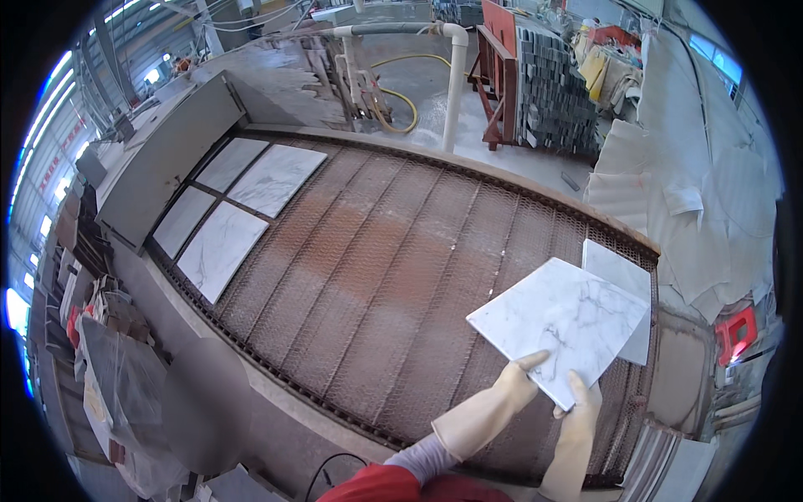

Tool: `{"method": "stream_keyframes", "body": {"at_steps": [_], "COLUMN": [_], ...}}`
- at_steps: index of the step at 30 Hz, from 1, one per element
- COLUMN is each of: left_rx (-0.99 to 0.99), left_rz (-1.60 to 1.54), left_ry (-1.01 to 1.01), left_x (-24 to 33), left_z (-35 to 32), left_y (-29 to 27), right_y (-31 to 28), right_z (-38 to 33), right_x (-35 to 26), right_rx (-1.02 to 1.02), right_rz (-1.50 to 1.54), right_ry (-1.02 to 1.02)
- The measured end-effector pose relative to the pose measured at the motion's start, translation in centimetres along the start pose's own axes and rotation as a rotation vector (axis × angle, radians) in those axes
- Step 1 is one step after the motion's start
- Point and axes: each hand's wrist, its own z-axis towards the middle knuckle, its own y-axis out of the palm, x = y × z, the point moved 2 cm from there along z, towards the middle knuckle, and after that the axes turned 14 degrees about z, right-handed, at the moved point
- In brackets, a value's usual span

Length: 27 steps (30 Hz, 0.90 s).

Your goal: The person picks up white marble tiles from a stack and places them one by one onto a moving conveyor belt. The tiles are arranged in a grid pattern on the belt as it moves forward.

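Note:
A white marble tile (559,314) with grey veins is held between my two gloved hands, tilted above the right end of a mesh conveyor bed (393,251). My left hand (520,376), in a cream rubber glove, grips its near edge with the thumb on top. Beside it my right hand (581,397) clasps the near right corner, thumb on the face; the fingers beneath are hidden. Partly covered by the held piece, another marble tile (619,276) lies on the mesh. At the far left, several tiles (222,255) lie in rows by a grey machine housing (171,159).
Past the conveyor's far edge stand a white pipe frame (456,84) and a yellow hose (410,109). A red rack (499,75) holds stacked dark stone strips (552,92). To the right are pale sheets (703,217) and a red plastic stool (736,335). Stone pieces (113,368) lean at left.

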Motion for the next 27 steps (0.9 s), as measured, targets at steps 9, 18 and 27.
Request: {"method": "stream_keyframes", "body": {"at_steps": [9,18,27], "left_rx": [0.197,0.487,0.567], "left_rz": [-0.504,-0.439,-0.441], "left_ry": [0.052,0.307,0.489], "left_x": [10.2,14.1,18.5], "left_z": [-10.0,-10.8,-2.7], "left_y": [-8.6,-22.0,-32.9], "right_y": [3.6,-0.5,-5.0], "right_z": [-6.8,-11.5,-10.3], "right_x": [3.1,3.5,8.2], "right_rx": [-0.216,-0.083,0.034], "right_rz": [-0.053,-0.125,-0.197], "right_ry": [-0.005,0.107,0.344]}}
